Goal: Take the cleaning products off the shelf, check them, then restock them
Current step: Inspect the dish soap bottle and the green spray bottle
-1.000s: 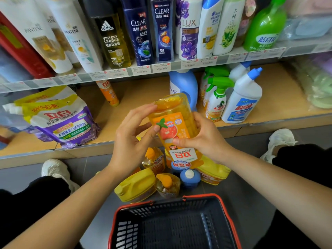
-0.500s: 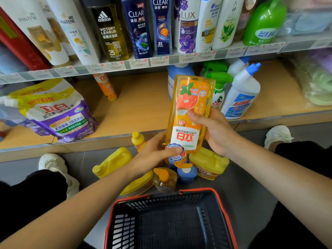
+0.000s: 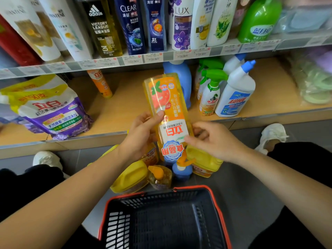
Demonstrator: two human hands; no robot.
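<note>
A yellow dish-soap bottle (image 3: pixel 168 108) with an orange fruit label is held upside down in front of the lower shelf (image 3: pixel 125 105), its orange pump pointing down. My left hand (image 3: pixel 142 135) grips its left side, thumb on the label. My right hand (image 3: pixel 213 139) holds its right edge near the white label, fingers curled. Below it, several yellow jugs (image 3: pixel 131 178) and bottles (image 3: pixel 159 175) stand on the floor.
A black basket with a red rim (image 3: pixel 212 198) sits on the floor in front of me. On the lower shelf are a purple detergent bag (image 3: pixel 53 112), a blue bottle (image 3: pixel 185 76), green spray bottles (image 3: pixel 210 94) and a white toilet cleaner (image 3: pixel 237 92). Shampoo bottles fill the upper shelf.
The bottle was turned upside down and shifted slightly right. My left hand moved from the bottle's bottom end up to its left side; my right hand slid lower along the right edge.
</note>
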